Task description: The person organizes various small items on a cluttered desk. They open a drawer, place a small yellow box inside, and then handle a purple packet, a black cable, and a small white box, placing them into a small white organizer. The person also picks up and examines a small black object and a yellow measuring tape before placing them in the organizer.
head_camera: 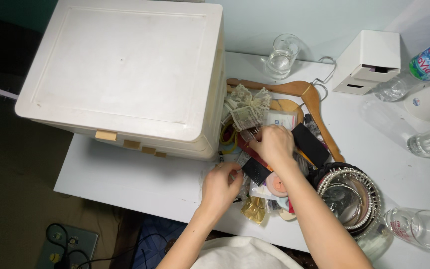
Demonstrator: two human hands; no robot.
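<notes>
Head view, looking straight down: I see both bare hands working in a heap of small accessories (269,169) on a white table (125,179), just beside a big white plastic drawer chest (125,69). The right hand (273,144) lies palm down on the middle of the heap, fingers curled and pinched on something small and dark at the far side; I cannot tell what it is. The left hand (220,187) sits at the near left edge of the heap, thumb and fingers closed on a tiny piece that I cannot make out. Between the two hands lies a small black card (256,171), flat, set diamond-wise with a corner toward each hand. The heap runs from a lace bow (247,102) at the far end to a gold wrapper (255,209) at the near edge. A wooden hanger (309,107) rests under the heap's far right, its long arm slanting toward a stack of beaded headbands (349,197). Clear glasses (283,56) and a plastic bottle (416,69) stand around, well apart from the hands
</notes>
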